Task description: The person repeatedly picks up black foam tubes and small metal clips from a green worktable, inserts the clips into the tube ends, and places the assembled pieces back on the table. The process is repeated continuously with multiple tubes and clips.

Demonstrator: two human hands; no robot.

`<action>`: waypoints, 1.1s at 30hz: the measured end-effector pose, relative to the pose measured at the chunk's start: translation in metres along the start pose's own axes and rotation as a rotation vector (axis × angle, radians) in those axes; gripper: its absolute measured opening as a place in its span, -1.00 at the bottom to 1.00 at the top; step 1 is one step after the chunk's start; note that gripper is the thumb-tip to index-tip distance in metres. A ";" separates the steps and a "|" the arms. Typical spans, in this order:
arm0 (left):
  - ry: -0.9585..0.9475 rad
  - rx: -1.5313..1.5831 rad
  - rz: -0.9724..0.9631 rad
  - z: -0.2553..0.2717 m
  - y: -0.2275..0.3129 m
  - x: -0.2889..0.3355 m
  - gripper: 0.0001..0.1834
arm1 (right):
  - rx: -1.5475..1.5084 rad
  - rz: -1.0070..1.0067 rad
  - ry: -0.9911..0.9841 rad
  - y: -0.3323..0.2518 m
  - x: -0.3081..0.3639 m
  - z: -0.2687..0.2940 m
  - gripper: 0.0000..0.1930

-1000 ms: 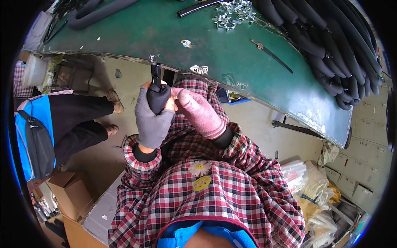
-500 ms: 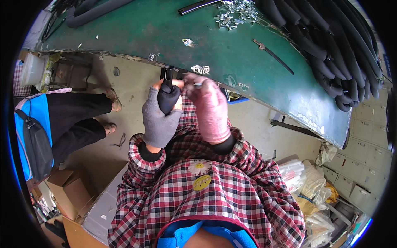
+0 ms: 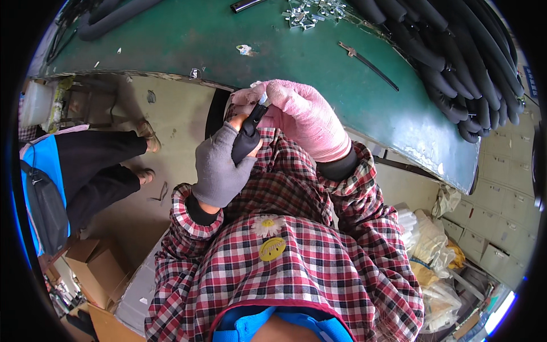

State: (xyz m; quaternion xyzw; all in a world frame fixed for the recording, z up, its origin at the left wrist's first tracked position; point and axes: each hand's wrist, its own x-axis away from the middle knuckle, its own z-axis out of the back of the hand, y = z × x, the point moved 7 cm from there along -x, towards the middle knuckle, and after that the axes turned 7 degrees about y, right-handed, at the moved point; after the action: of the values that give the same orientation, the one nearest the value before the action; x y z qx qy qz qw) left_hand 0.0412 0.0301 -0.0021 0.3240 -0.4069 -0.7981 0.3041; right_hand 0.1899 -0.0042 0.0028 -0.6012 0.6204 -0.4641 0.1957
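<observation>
My left hand, in a grey fingerless glove, is closed round a black foam-covered piece. Out of its upper end sticks a black strip, tilted up to the right. At the strip's tip is a small silvery metal clip, pinched by my right hand in a pink glove. Part of the clip is hidden by the fingers. Both hands are in front of my checked shirt, by the near edge of the green table.
Loose metal clips lie heaped at the table's far side. Nearby is a thin black strip with a metal end. Black foam tubes are piled at the right. At the left are a co-worker's legs and a cardboard box.
My right hand has come in over the strip's tip, bringing the clip against it. In my left hand the strip has tipped from upright toward the right.
</observation>
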 end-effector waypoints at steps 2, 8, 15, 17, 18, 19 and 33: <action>-0.004 0.017 0.035 -0.001 -0.003 0.000 -0.52 | 0.007 -0.017 -0.002 0.002 0.000 0.003 -0.46; -0.017 -0.070 0.007 -0.004 -0.002 -0.002 -0.51 | -0.079 -0.006 0.032 0.010 0.003 0.004 -0.48; -0.005 -0.090 -0.028 -0.009 -0.012 0.002 -0.36 | -0.275 -0.026 0.018 0.029 0.002 0.001 -0.53; -0.017 -0.093 -0.030 -0.009 -0.011 0.000 -0.36 | -0.353 -0.003 -0.048 0.032 0.001 -0.001 -0.54; -0.024 -0.093 -0.033 -0.009 -0.010 -0.002 -0.36 | -0.389 0.004 -0.059 0.036 0.001 0.000 -0.53; -0.010 -0.110 -0.069 -0.008 -0.004 -0.002 -0.38 | -0.425 0.014 -0.069 0.039 0.002 -0.001 -0.53; -0.177 0.003 0.115 -0.008 -0.042 -0.032 -0.35 | 1.998 0.508 0.680 -0.116 0.012 0.154 -0.83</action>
State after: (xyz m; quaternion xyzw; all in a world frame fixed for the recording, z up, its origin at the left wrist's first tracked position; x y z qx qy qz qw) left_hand 0.0571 0.0710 -0.0323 0.2290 -0.4513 -0.8042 0.3117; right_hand 0.3763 -0.0499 0.0250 0.1357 0.0902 -0.8477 0.5048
